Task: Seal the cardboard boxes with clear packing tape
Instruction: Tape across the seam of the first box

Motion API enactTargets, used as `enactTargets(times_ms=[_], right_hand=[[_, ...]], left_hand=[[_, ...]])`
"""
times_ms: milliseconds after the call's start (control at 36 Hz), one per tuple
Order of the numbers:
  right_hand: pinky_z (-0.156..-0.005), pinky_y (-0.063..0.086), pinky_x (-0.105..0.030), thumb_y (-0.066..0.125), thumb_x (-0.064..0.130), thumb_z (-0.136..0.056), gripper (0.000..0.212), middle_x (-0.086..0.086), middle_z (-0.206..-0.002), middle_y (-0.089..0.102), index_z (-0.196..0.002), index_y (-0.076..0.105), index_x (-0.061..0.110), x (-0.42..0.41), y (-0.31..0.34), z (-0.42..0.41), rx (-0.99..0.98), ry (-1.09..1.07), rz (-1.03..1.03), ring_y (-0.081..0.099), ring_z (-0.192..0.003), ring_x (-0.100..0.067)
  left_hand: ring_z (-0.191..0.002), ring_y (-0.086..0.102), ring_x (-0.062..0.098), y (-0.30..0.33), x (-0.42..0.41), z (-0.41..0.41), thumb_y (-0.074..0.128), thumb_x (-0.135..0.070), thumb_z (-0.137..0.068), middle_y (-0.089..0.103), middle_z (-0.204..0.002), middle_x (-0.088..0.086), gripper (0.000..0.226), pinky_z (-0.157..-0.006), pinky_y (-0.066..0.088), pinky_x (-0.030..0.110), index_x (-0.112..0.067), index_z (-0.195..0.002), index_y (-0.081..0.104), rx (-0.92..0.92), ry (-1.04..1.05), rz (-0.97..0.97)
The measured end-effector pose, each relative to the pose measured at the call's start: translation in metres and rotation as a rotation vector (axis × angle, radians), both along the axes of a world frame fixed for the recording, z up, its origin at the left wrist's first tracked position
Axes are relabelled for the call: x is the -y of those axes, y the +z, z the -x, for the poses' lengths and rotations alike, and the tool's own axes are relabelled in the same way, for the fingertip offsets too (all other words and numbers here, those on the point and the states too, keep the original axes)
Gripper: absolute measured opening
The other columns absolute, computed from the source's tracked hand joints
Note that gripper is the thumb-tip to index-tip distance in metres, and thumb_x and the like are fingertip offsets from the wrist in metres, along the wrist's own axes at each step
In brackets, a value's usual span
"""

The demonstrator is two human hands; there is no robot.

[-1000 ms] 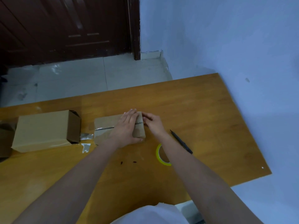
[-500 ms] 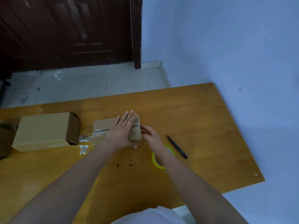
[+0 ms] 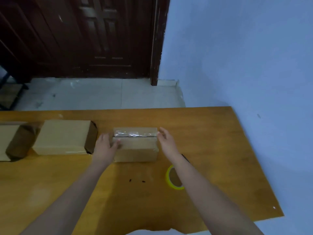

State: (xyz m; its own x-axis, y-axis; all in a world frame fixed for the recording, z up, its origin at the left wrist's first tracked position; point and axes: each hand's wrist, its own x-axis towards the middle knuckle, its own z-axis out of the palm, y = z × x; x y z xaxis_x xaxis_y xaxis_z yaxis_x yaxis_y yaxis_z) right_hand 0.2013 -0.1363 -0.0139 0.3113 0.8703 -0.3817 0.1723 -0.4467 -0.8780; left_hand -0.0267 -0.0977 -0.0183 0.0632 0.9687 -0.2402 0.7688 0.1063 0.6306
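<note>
A small cardboard box (image 3: 135,150) lies on the wooden table (image 3: 211,150), with a strip of clear tape (image 3: 134,133) shining along its top seam. My left hand (image 3: 105,146) grips the box's left end, thumb on its top. My right hand (image 3: 166,141) is at the box's right end, fingers spread and touching its upper corner. A roll of tape with a yellow core (image 3: 173,178) lies on the table, partly under my right forearm. A larger box (image 3: 63,137) with an open dark end sits to the left.
A third box (image 3: 8,141) with a dark taped end lies at the far left edge. A black pen (image 3: 185,157) peeks out behind my right wrist. Two dark specks (image 3: 136,180) mark the table. A blue wall is on the right, a dark door beyond.
My left hand has slid off the box top to its left end. My right hand has moved to the right end. The taped seam now shows. The view has tilted up.
</note>
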Motion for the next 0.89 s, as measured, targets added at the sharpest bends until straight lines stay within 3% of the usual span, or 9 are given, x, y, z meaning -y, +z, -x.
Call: enactTargets(times_ms=[83, 167, 361, 500, 583, 694, 806, 889], right_hand=[[-0.114, 0.028, -0.035, 0.046, 0.026, -0.099, 0.053, -0.005, -0.151, 0.033, -0.148, 0.028, 0.016, -0.014, 0.000, 0.009, 0.066, 0.055, 0.034, 0.033, -0.138, -0.021], [-0.114, 0.024, -0.031, 0.044, 0.019, -0.100, 0.053, -0.006, -0.153, 0.029, -0.149, 0.025, 0.015, -0.016, -0.002, 0.015, 0.131, 0.129, 0.059, 0.028, -0.140, -0.022], [-0.110, 0.033, -0.040, 0.057, 0.023, -0.093, 0.050, -0.007, -0.147, 0.030, -0.140, 0.041, 0.020, -0.003, -0.006, 0.009, 0.118, 0.143, 0.132, 0.033, -0.134, -0.026], [-0.109, 0.031, -0.047, 0.063, 0.036, -0.088, 0.052, -0.007, -0.138, 0.034, -0.136, 0.046, 0.027, 0.011, -0.008, 0.002, 0.132, 0.330, 0.255, 0.029, -0.132, -0.029], [-0.101, 0.039, -0.043, 0.066, 0.041, -0.085, 0.047, 0.000, -0.114, 0.049, -0.125, 0.051, 0.023, 0.018, -0.006, 0.007, 0.164, 0.432, 0.225, 0.040, -0.119, -0.028], [-0.088, 0.046, -0.037, 0.075, 0.035, -0.079, 0.050, -0.012, -0.117, 0.050, -0.110, 0.045, 0.009, 0.018, -0.005, 0.024, 0.100, 0.355, 0.165, 0.052, -0.107, -0.027], [-0.089, 0.049, -0.039, 0.070, 0.014, -0.085, 0.065, -0.006, -0.123, 0.041, -0.133, 0.027, 0.007, 0.019, -0.006, 0.037, -0.134, 0.144, 0.145, 0.048, -0.110, -0.019], [-0.079, 0.054, -0.041, 0.067, 0.017, -0.087, 0.075, -0.008, -0.135, 0.038, -0.143, 0.017, 0.016, 0.020, -0.012, 0.046, -0.169, 0.048, 0.168, 0.048, -0.120, -0.027]], left_hand=[[-0.115, 0.053, 0.035, 0.000, 0.001, 0.000, 0.059, -0.035, -0.092, 0.056, -0.127, 0.018, 0.051, -0.087, 0.043, 0.039, -0.003, -0.131, 0.049, 0.090, 0.094, 0.123], [-0.113, 0.053, 0.035, 0.004, 0.004, -0.004, 0.058, -0.030, -0.094, 0.056, -0.127, 0.018, 0.049, -0.078, 0.040, 0.032, -0.003, -0.133, 0.048, 0.197, 0.153, 0.149], [-0.117, 0.051, 0.034, 0.001, 0.000, 0.001, 0.052, -0.025, -0.097, 0.056, -0.129, 0.017, 0.042, -0.090, 0.041, 0.037, -0.003, -0.133, 0.050, 0.259, 0.149, 0.172], [-0.124, 0.046, 0.033, 0.009, -0.016, -0.005, 0.043, -0.020, -0.101, 0.051, -0.137, 0.014, 0.040, -0.099, 0.038, 0.040, -0.007, -0.138, 0.046, 0.176, 0.022, 0.162], [-0.129, 0.041, 0.033, 0.014, -0.024, -0.014, 0.041, -0.011, -0.101, 0.049, -0.140, 0.012, 0.037, -0.104, 0.036, 0.040, -0.010, -0.137, 0.048, 0.152, -0.093, 0.141], [-0.131, 0.039, 0.031, 0.020, -0.031, -0.035, 0.038, 0.001, -0.098, 0.047, -0.140, 0.013, 0.040, -0.103, 0.032, 0.030, -0.009, -0.133, 0.053, 0.125, -0.264, 0.146], [-0.132, 0.034, 0.033, 0.019, -0.032, -0.054, 0.035, 0.002, -0.097, 0.041, -0.140, 0.016, 0.040, -0.106, 0.026, 0.029, -0.009, -0.132, 0.053, 0.057, -0.400, 0.150], [-0.138, 0.026, 0.032, 0.017, -0.031, -0.062, 0.038, 0.001, -0.096, 0.027, -0.148, 0.017, 0.039, -0.111, 0.022, 0.030, -0.005, -0.134, 0.048, 0.028, -0.402, 0.114]])
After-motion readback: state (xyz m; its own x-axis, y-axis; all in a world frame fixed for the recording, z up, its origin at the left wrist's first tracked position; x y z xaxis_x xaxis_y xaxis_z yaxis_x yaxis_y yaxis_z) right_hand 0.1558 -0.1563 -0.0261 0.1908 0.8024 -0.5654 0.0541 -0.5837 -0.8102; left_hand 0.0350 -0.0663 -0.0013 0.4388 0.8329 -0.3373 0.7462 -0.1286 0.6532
